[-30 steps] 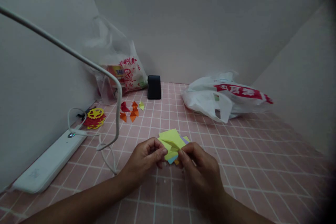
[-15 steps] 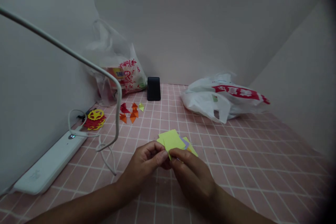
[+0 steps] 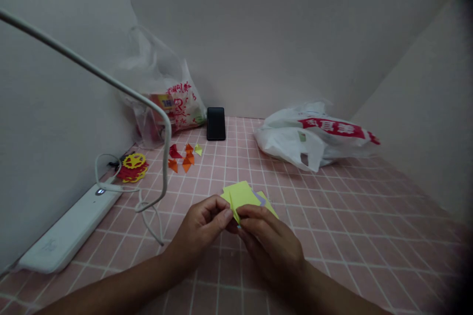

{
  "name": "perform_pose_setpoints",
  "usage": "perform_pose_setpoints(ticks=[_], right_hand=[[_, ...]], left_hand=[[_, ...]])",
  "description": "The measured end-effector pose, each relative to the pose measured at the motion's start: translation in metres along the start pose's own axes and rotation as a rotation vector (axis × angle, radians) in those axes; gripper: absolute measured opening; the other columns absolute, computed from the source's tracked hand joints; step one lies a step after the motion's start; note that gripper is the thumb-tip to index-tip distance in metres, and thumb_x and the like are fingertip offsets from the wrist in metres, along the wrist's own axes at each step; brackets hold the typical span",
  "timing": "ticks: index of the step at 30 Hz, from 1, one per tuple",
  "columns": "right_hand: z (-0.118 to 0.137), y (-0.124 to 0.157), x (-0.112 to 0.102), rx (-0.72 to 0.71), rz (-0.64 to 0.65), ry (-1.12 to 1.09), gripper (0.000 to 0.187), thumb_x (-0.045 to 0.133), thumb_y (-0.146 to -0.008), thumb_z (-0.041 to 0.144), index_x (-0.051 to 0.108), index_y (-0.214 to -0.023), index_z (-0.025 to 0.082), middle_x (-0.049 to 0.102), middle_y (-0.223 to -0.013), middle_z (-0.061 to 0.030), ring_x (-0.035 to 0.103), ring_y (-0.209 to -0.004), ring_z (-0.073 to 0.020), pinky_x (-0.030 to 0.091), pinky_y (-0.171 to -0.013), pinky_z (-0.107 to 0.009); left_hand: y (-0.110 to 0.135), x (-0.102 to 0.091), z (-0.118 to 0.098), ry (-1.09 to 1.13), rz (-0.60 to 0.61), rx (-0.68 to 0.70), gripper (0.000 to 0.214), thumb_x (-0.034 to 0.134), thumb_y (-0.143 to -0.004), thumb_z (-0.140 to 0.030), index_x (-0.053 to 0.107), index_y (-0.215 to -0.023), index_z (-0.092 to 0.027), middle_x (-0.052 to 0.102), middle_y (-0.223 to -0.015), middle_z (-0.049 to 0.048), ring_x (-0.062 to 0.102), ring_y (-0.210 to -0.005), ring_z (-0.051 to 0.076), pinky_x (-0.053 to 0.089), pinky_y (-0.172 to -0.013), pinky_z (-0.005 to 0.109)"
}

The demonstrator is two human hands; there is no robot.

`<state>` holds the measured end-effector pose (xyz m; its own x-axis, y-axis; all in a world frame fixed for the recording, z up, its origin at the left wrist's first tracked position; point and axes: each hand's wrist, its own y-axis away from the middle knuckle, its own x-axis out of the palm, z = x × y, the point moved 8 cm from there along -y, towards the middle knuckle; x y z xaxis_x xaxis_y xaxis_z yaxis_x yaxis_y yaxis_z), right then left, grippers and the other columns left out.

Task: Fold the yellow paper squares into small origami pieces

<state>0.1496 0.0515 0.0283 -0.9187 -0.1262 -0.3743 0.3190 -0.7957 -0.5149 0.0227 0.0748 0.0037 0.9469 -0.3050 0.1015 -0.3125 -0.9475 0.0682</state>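
My left hand (image 3: 207,221) is closed in a pinch, its thumb and fingertips on the lower corner of a yellow paper (image 3: 242,194). From the right, my right hand (image 3: 273,236) pinches close to the same corner, the two sets of fingertips almost meeting. My fingers hide much of this corner and whether it is folded. More square papers lie around it: a yellow sheet edge (image 3: 268,203) at the right and a purple piece (image 3: 259,198) between. A tiny light-blue bit shows beneath my right fingertips.
Small folded papers, including a red one (image 3: 175,151) and an orange one (image 3: 188,159), lie ahead on the left. Beyond stand a phone (image 3: 216,123) and plastic bags (image 3: 185,108). A power bank (image 3: 70,229), yellow and red cutouts (image 3: 134,161) and a white cable (image 3: 167,157) occupy the left.
My fingertips have parted slightly at the paper's lower corner, and my right fingers have straightened a little. A light-blue bit now shows there. The rest has stayed in place.
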Motion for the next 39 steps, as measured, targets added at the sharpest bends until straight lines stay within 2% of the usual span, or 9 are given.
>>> perform_pose_setpoints(ticks=[3, 6, 8, 11, 15, 23, 27, 32, 39], right_hand=[[0.002, -0.001, 0.0, -0.015, -0.034, 0.063, 0.019, 0.06, -0.088, 0.01, 0.06, -0.101, 0.023, 0.068, -0.096, -0.0054, 0.065, -0.09, -0.0191, 0.051, -0.079, -0.032], [-0.01, -0.003, -0.002, 0.159, -0.05, 0.011, 0.008, 0.061, -0.087, 0.014, 0.061, -0.093, 0.021, 0.066, -0.084, -0.0022, 0.063, -0.076, -0.016, 0.05, -0.068, -0.028], [-0.015, -0.004, -0.002, 0.247, -0.037, -0.038, 0.007, 0.057, -0.088, 0.014, 0.061, -0.086, 0.02, 0.065, -0.078, -0.0009, 0.062, -0.07, -0.0148, 0.049, -0.064, -0.026], [-0.018, -0.005, -0.003, 0.327, -0.05, -0.086, 0.01, 0.057, -0.087, 0.015, 0.061, -0.078, 0.02, 0.064, -0.071, 0.0003, 0.06, -0.065, -0.0144, 0.047, -0.06, -0.025], [-0.022, -0.002, -0.003, 0.368, -0.075, -0.084, 0.011, 0.057, -0.085, 0.017, 0.059, -0.075, 0.02, 0.063, -0.068, 0.0004, 0.059, -0.063, -0.0145, 0.045, -0.058, -0.026], [-0.026, -0.002, 0.0, 0.361, -0.076, -0.103, 0.011, 0.057, -0.085, 0.017, 0.057, -0.074, 0.019, 0.059, -0.071, 0.0005, 0.056, -0.066, -0.0145, 0.043, -0.061, -0.027], [-0.032, -0.001, 0.005, 0.428, -0.069, -0.219, 0.008, 0.058, -0.084, 0.019, 0.055, -0.076, 0.02, 0.057, -0.068, 0.0023, 0.053, -0.062, -0.0131, 0.041, -0.057, -0.025], [-0.034, 0.001, 0.008, 0.458, -0.059, -0.312, 0.004, 0.059, -0.084, 0.019, 0.057, -0.081, 0.02, 0.059, -0.072, 0.0019, 0.055, -0.066, -0.0132, 0.044, -0.061, -0.024], [-0.033, 0.0, 0.006, 0.446, -0.067, -0.438, 0.005, 0.061, -0.083, 0.019, 0.062, -0.078, 0.021, 0.059, -0.072, 0.0014, 0.054, -0.067, -0.0135, 0.044, -0.063, -0.025]], left_hand=[[0.002, 0.0, -0.008, -0.251, -0.027, 0.09, 0.015, 0.055, -0.087, -0.024, 0.06, -0.077, -0.016, 0.062, -0.072, 0.0017, 0.059, -0.07, 0.016, 0.046, -0.069, 0.028], [0.006, 0.003, -0.02, -0.496, -0.032, 0.234, 0.014, 0.053, -0.085, -0.016, 0.06, -0.073, -0.016, 0.061, -0.071, 0.0014, 0.058, -0.067, 0.015, 0.044, -0.066, 0.026], [0.008, 0.005, -0.024, -0.571, -0.022, 0.294, 0.013, 0.053, -0.085, -0.014, 0.059, -0.073, -0.016, 0.06, -0.071, 0.0011, 0.058, -0.067, 0.014, 0.044, -0.066, 0.025], [0.007, 0.004, -0.022, -0.605, -0.029, 0.279, 0.012, 0.054, -0.086, -0.015, 0.06, -0.076, -0.017, 0.062, -0.073, 0.0015, 0.06, -0.069, 0.015, 0.045, -0.068, 0.026], [0.005, 0.003, -0.017, -0.553, -0.055, 0.224, 0.003, 0.058, -0.083, -0.015, 0.06, -0.084, -0.017, 0.065, -0.079, 0.0021, 0.063, -0.073, 0.016, 0.049, -0.07, 0.026], [0.004, 0.0, -0.015, -0.521, -0.087, 0.208, 0.01, 0.057, -0.085, -0.017, 0.062, -0.076, -0.017, 0.062, -0.073, 0.0012, 0.06, -0.069, 0.015, 0.046, -0.067, 0.026], [0.001, 0.001, -0.007, -0.372, -0.075, 0.112, 0.005, 0.059, -0.084, -0.02, 0.061, -0.08, -0.017, 0.063, -0.073, 0.0006, 0.059, -0.067, 0.014, 0.046, -0.063, 0.024], [0.0, 0.0, 0.001, -0.194, -0.08, 0.011, 0.008, 0.064, -0.08, -0.025, 0.061, -0.08, -0.017, 0.061, -0.071, 0.0003, 0.057, -0.065, 0.014, 0.047, -0.062, 0.025], [-0.002, -0.003, 0.001, -0.078, -0.064, 0.023, 0.006, 0.065, -0.077, -0.021, 0.063, -0.077, -0.016, 0.061, -0.071, -0.0002, 0.056, -0.068, 0.013, 0.046, -0.065, 0.024]])
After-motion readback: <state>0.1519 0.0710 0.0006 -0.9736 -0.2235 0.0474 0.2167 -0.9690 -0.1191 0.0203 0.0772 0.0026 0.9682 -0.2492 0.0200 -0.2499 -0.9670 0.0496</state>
